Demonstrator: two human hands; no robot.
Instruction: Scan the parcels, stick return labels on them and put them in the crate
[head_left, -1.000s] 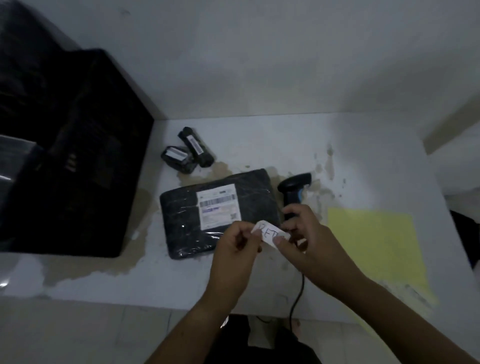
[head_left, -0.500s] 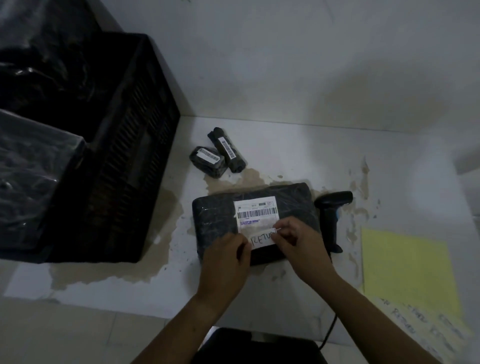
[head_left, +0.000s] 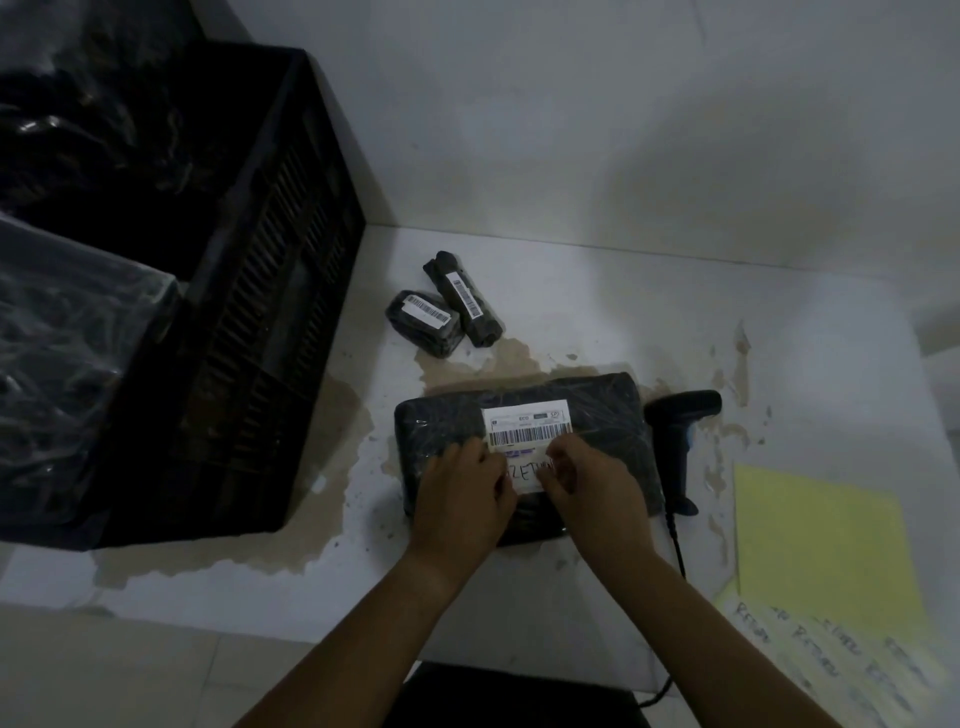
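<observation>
Black crinkled plastic wraps the flat, rectangular parcel (head_left: 608, 415) lying mid-desk (head_left: 597, 312). Over its near half, the left hand (head_left: 462, 499) and right hand (head_left: 597, 493) pinch the ends of the white paper return label (head_left: 527, 475) with bent fingers, just nearer than the barcode sticker (head_left: 527, 427). The slatted crate (head_left: 270, 312) stands to the left.
</observation>
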